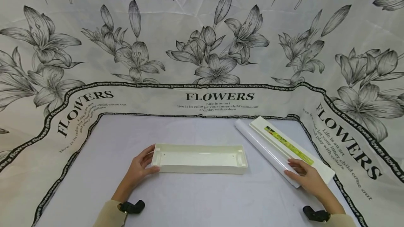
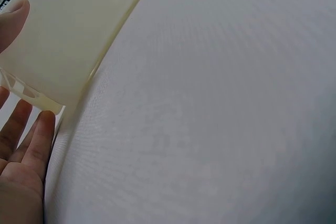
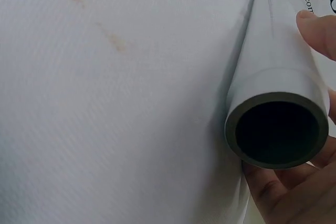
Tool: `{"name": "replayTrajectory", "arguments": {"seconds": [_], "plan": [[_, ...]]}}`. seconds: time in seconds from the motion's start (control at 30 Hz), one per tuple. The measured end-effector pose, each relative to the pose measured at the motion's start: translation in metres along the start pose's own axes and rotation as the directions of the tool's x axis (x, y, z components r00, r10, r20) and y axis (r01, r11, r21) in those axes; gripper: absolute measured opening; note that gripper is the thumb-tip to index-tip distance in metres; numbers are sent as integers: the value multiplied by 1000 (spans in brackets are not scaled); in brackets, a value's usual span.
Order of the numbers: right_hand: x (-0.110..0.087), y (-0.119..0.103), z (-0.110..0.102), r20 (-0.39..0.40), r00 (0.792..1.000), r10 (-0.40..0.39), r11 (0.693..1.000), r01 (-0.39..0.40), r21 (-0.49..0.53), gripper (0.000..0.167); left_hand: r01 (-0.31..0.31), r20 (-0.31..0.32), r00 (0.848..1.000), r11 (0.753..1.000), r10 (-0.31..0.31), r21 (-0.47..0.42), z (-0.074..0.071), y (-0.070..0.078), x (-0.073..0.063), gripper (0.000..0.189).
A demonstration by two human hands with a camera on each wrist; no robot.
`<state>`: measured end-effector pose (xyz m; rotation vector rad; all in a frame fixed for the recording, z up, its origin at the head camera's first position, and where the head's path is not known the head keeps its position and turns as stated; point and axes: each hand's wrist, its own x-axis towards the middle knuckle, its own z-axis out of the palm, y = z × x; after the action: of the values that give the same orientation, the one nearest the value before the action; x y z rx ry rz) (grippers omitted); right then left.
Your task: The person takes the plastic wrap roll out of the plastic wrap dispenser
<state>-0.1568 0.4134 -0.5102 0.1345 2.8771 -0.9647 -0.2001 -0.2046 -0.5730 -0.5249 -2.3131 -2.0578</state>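
Observation:
A long, shallow cream plastic box (image 1: 202, 169) lies with its hollow side up in the middle of the table. At its left end my left hand (image 1: 142, 165) grips it, thumb against the front wall and fingers at the end wall; in the left wrist view the box wall (image 2: 79, 30) shows close up. A roll of clear plastic film (image 1: 262, 146) lies slanted at the right. My right hand (image 1: 304, 176) holds its near end, thumb on one side and fingers round the other. The roll's hollow tube end (image 3: 231, 124) faces the right wrist camera.
Right beside the roll lies a long white lid-like piece (image 1: 320, 169) with a yellow-green label (image 1: 288, 144). The tabletop cloth (image 1: 189, 199) is white with a black-lettered border, and a flower-printed cloth (image 1: 202, 20) rises behind.

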Motion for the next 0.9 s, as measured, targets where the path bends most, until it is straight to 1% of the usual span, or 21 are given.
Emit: {"name": "replayTrajectory", "arguments": {"seconds": [0.17, 0.53, 0.63, 0.8, 0.9], "plan": [[-2, 0, 0, 5, 1000, 22, 999, -22, 25, 80, 3, 2, 1000, 1000, -3, 6, 0, 1, 0, 90], [-2, -4, 2, 5, 1000, 23, 998, -23, 59, 78, 14, 22, 1000, 1000, -14, 17, -5, 1, 2, 91], [-1, -6, 3, -1, 1000, 9, 998, -8, 62, 76, 31, 31, 999, 999, -32, 37, -8, 2, 1, 93], [2, -10, 3, -19, 1000, -4, 999, 4, 40, 72, 72, 46, 996, 991, -77, 110, -15, 5, -1, 101], [4, -12, 1, -21, 999, -26, 999, 26, 34, 71, 85, 55, 994, 990, -91, 117, -20, 7, -3, 104]]}}
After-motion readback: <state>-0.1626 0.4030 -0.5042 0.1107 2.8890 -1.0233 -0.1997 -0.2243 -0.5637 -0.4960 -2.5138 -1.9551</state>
